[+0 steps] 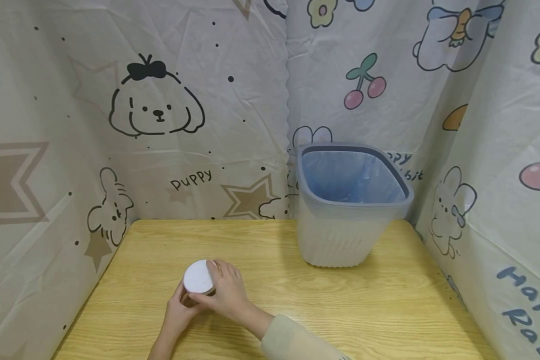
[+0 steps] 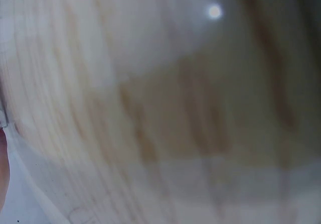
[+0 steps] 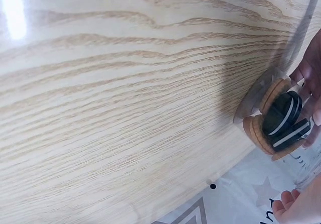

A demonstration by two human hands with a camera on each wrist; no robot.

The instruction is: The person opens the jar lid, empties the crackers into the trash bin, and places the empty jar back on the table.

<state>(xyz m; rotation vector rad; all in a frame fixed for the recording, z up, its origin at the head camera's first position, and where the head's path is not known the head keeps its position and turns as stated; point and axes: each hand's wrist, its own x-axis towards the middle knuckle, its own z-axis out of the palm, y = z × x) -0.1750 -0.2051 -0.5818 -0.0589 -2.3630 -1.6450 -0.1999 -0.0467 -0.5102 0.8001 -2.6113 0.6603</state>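
Observation:
A clear jar (image 3: 252, 99) with a round white lid (image 1: 198, 278) is between both hands, low over the front left of the table. Dark sandwich cookies (image 3: 281, 114) with white filling and golden-brown cookies (image 3: 257, 132) show through its wall in the right wrist view. From the left and below, my left hand (image 1: 180, 309) holds the jar's side. My right hand (image 1: 230, 291) grips the lid's right edge, thumb at the front and fingers over the far side. In the left wrist view, only a sliver of finger (image 2: 3, 171) appears beside blurred wood grain.
A pale translucent bin (image 1: 337, 232) with a grey rim and bluish inside stands at the back right of the wooden table (image 1: 252, 245). Printed cloth curtains (image 1: 234, 125) with cartoon animals and stars hang along the back and both sides.

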